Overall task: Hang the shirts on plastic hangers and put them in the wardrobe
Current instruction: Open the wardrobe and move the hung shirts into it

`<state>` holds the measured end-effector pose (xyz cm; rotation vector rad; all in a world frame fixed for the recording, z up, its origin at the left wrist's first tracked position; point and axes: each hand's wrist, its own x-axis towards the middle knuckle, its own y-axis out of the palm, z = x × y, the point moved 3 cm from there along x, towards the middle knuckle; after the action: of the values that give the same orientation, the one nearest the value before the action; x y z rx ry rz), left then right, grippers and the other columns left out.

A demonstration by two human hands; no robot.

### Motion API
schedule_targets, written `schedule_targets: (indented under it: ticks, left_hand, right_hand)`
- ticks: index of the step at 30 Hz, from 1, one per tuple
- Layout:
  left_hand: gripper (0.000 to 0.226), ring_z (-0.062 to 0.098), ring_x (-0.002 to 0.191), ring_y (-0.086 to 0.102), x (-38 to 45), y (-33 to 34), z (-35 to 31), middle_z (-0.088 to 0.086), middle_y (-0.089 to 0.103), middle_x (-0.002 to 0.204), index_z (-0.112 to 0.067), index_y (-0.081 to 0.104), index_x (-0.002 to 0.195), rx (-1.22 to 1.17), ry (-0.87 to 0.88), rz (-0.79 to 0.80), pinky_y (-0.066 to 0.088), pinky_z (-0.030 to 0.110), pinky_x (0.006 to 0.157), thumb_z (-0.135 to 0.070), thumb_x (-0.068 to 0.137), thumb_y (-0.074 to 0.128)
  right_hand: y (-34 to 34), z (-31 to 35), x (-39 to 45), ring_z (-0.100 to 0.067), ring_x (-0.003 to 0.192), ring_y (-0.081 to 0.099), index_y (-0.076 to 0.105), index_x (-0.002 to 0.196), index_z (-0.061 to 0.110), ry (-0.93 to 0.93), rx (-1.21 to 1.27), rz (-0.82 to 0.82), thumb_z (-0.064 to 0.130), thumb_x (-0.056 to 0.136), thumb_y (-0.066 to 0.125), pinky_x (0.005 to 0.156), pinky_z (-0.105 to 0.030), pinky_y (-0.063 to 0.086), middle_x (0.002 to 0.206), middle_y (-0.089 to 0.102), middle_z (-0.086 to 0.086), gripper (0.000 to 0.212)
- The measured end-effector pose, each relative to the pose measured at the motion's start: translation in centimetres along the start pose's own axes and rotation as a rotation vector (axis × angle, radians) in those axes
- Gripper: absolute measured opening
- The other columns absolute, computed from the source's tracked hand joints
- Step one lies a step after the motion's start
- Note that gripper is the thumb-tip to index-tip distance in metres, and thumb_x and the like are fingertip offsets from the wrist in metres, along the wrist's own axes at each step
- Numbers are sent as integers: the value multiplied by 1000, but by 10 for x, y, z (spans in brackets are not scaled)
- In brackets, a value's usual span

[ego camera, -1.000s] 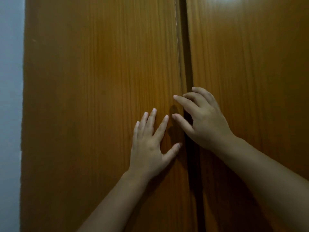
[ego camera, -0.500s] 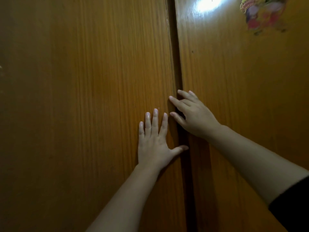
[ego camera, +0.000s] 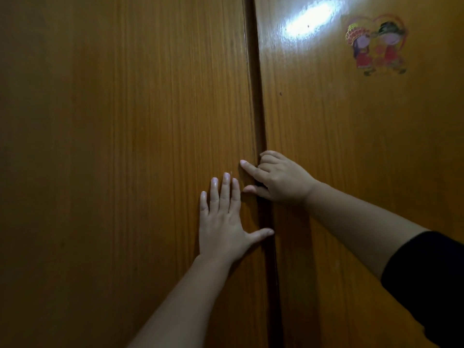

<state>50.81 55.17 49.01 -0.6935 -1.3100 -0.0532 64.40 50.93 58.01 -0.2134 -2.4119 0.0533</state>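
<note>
Now the right hand fingers have curled into the wardrobe door gap.

Two wooden wardrobe doors: left door, right door. Two hands: left hand, right hand. One sticker, seemingly two cartoon figures.

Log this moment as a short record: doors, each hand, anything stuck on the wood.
left door: wooden, closed or nearly so
right door: wooden, glossy, with a light glare
seam: dark narrow gap between the doors
left hand: flat on the left door, fingers straight
right hand: at the seam, fingers curled into the gap
sticker: cartoon couple, upper right door
shirts, hangers: not in view
</note>
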Motion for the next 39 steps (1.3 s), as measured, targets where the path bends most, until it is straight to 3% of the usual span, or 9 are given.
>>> schedule_targets:
  ticks: [6,23,30,33,39]
  left_hand:
    - [118,26,147,-8,0,2,1,9,-2,161,-16,-2,152,38,9,-37,-6,47,116,-96,67,16]
    - [124,27,147,6,1,2,4,11,13,160,-8,14,151,39,12,-32,4,52,114,-97,66,19]
    - [123,27,147,8,-4,5,1,11,13,160,-9,10,151,15,-74,-28,8,50,115,-96,65,17]
    - [120,27,146,11,-8,7,0,11,16,159,-10,11,151,-15,-140,-38,10,51,113,-95,67,17]
    - [120,28,146,9,-9,11,3,11,14,160,-9,11,151,23,-98,-69,7,52,114,-95,68,20]
  right_hand:
    - [3,-3,3,-17,80,65,57,125,0,-50,-13,-71,46,94,40,85,-35,50,77,71,-4,57]
    - [4,0,10,-16,72,65,62,118,-1,-31,11,-122,45,93,44,73,-32,51,65,68,-3,55]
    - [2,-8,-2,-19,89,64,49,134,7,-82,-40,-49,51,94,38,94,-34,47,89,70,-5,60]
    - [2,-10,-4,-21,91,64,46,137,10,-92,-55,-38,54,93,36,103,-39,40,90,68,-6,63]
    - [-2,-14,4,-18,85,63,50,133,8,-189,-38,-25,57,92,32,87,-35,50,88,68,-3,67]
